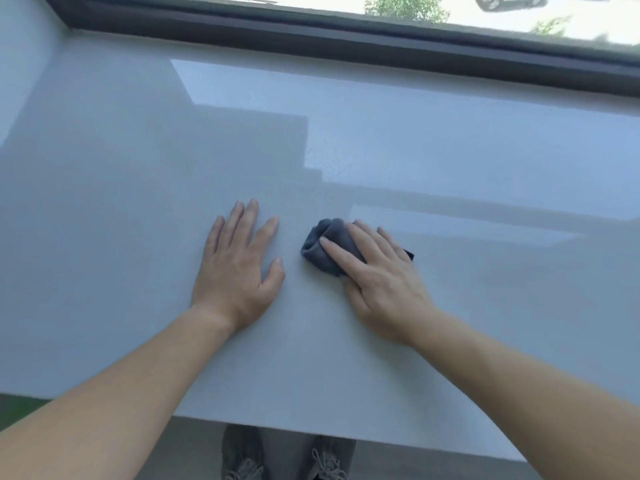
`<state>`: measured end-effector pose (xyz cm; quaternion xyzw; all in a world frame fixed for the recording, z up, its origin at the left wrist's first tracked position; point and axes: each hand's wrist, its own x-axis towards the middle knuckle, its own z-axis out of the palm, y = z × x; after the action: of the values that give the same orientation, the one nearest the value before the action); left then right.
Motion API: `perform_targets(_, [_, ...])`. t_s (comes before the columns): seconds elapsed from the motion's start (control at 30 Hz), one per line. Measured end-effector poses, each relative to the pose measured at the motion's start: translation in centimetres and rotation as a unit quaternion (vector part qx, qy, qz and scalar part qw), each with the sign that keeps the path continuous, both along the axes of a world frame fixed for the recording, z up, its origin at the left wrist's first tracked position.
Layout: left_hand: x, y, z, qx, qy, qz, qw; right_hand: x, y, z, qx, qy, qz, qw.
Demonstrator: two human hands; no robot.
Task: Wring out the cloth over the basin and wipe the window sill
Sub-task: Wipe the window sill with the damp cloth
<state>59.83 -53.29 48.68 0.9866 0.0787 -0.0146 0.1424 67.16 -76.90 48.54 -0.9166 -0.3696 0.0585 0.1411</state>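
A wide, glossy pale grey window sill (pixel 450 150) fills most of the view. A bunched dark grey cloth (pixel 323 242) lies on it near the middle. My right hand (pixel 377 275) presses down on the cloth, fingers spread over it, so part of the cloth is hidden under the palm. My left hand (pixel 239 261) rests flat on the bare sill just left of the cloth, fingers apart, holding nothing. No basin is in view.
A dark window frame (pixel 346 39) runs along the sill's far edge, with glass above it. A light wall (pixel 20 64) closes off the left end. The sill's front edge (pixel 311 433) is near my body, with my grey shoes (pixel 287 455) below.
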Motion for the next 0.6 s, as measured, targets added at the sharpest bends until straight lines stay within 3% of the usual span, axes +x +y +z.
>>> perform_targets(0.17, [0.1,-0.1,0.1,0.008,0.006,-0.003,1.000,7.9,3.2,0.5,0.026,0.038,-0.243,0.969])
perform_targets(0.23, [0.4,-0.2,0.3,0.013,-0.005,0.001,1.000,6.4,4.5,0.3,0.031,0.028,-0.200,0.979])
perform_targets(0.33, [2.2,0.2,0.5,0.022,-0.032,-0.001,0.999,3.3,4.2,0.1,0.021,0.019,-0.049,0.998])
perform_targets(0.4, [4.5,0.9,0.7,0.013,-0.043,-0.011,0.999,5.5,3.4,0.0,0.008,0.020,-0.004,1.000])
perform_targets(0.5, [9.3,2.3,1.4,-0.016,-0.046,-0.018,0.999,12.9,3.9,-0.3,0.010,-0.011,-0.123,0.992])
perform_targets(0.6, [14.2,3.7,1.6,-0.040,-0.017,-0.011,0.999,18.1,5.9,-0.2,0.031,-0.006,-0.270,0.962])
